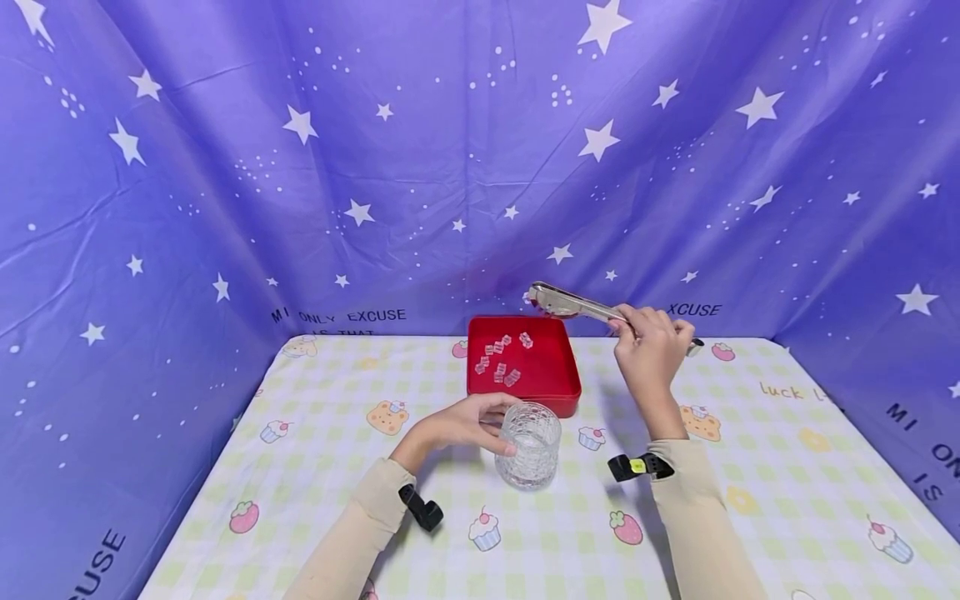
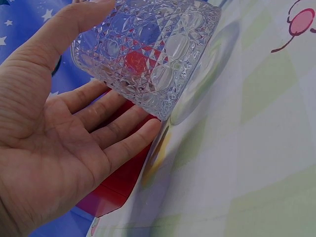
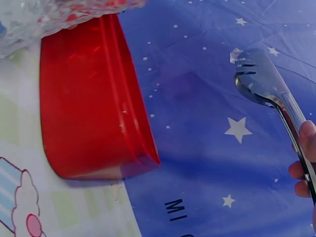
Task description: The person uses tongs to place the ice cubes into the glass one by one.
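Note:
My left hand (image 1: 468,423) holds a clear cut-glass tumbler (image 1: 531,467) by its side, thumb near the rim. In the left wrist view the fingers reach behind the faceted wall of the glass, which stands upright on the tablecloth. My right hand (image 1: 652,350) grips metal serving tongs (image 1: 581,303) by the handle, raised above the back right of a red square tin (image 1: 555,358). A small clear cube (image 3: 235,55) sits at the tongs' tips. Several more clear cubes (image 1: 498,347) lie in the tin, mostly on its left side.
Under everything is a checked tablecloth (image 1: 315,483) printed with cakes, strawberries and bears. A purple-blue star-patterned curtain (image 1: 420,167) hangs behind and at both sides of the table. The tin stands near the table's back edge, just beyond the tumbler. Both wrists wear black straps.

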A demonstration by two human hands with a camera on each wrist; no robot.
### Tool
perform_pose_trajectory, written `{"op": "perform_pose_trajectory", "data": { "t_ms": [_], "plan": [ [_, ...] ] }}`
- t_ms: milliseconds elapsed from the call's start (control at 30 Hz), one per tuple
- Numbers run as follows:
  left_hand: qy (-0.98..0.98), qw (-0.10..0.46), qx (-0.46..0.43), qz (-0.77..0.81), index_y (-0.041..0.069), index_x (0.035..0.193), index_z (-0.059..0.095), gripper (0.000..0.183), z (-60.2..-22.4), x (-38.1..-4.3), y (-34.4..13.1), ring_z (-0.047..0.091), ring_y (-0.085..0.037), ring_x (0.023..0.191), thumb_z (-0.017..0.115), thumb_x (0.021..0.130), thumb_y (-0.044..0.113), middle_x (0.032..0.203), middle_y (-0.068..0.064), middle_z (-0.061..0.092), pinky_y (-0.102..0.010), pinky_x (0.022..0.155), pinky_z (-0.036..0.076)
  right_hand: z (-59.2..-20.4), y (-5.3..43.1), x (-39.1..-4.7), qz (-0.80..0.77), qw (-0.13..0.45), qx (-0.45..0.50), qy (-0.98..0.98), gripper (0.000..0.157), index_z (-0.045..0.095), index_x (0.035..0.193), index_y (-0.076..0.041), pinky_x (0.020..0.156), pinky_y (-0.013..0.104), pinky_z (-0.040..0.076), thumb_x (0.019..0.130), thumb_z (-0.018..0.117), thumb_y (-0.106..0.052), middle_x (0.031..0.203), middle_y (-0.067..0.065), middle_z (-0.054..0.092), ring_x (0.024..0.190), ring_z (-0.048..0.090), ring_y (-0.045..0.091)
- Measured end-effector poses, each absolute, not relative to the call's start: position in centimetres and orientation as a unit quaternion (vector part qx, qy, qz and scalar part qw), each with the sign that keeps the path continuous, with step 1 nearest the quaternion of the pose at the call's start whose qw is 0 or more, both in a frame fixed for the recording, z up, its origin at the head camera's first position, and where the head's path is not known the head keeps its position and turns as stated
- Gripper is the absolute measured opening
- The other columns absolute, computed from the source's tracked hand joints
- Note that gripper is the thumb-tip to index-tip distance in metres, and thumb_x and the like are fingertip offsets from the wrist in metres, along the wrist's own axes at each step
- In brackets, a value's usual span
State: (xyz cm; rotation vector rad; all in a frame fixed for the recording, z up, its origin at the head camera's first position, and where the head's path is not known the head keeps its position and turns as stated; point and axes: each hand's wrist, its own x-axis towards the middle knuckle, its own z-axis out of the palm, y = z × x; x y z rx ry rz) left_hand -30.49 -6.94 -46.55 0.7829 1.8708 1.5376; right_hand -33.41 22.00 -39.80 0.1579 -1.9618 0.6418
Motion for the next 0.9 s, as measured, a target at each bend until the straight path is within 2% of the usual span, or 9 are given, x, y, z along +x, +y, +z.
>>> {"op": "perform_pose_trajectory", "data": {
  "t_ms": [433, 600, 733, 900],
  "plan": [
    [0.699, 0.296, 0.295, 0.581, 0.007, 0.143, 0.054, 0.063, -46.5, -30.4, -6.9, 0.059, -0.023, 0.128, 0.078, 0.085, 0.001, 0.138, -0.016, 0.061, -0.032, 0.106, 0.054, -38.5, 22.7, -32.7, 0.342, 0.489, 0.099, -0.796, 0.012, 0.079, 0.094, 0.001, 0.087, 0.054, 0.028, 0.082, 0.078, -0.002, 0.08, 0.022, 0.073, 0.073, 0.057, 0.036],
    [0.703, 0.294, 0.291, 0.578, 0.007, 0.142, 0.054, 0.063, -46.5, -30.4, -7.0, 0.059, -0.022, 0.128, 0.079, 0.084, 0.002, 0.137, -0.014, 0.062, -0.033, 0.106, 0.054, -38.2, 22.9, -32.5, 0.365, 0.463, 0.099, -0.801, 0.014, 0.079, 0.097, 0.001, 0.088, 0.044, 0.026, 0.083, 0.078, -0.002, 0.081, 0.022, 0.073, 0.073, 0.055, 0.031],
    [0.707, 0.291, 0.29, 0.575, 0.008, 0.142, 0.054, 0.063, -46.5, -30.4, -7.0, 0.057, -0.022, 0.13, 0.08, 0.085, 0.004, 0.137, -0.012, 0.062, -0.033, 0.107, 0.053, -38.2, 23.0, -32.5, 0.384, 0.44, 0.105, -0.805, 0.015, 0.079, 0.099, 0.002, 0.091, 0.034, 0.023, 0.084, 0.077, 0.0, 0.083, 0.022, 0.073, 0.074, 0.052, 0.018],
    [0.707, 0.291, 0.293, 0.574, 0.007, 0.143, 0.053, 0.063, -46.5, -30.4, -7.0, 0.056, -0.026, 0.132, 0.079, 0.085, 0.004, 0.14, -0.014, 0.06, -0.033, 0.108, 0.052, -38.3, 23.1, -32.5, 0.395, 0.42, 0.126, -0.807, 0.015, 0.079, 0.099, 0.002, 0.091, 0.03, 0.022, 0.084, 0.077, 0.001, 0.083, 0.022, 0.073, 0.076, 0.045, -0.003]
  ]
}}
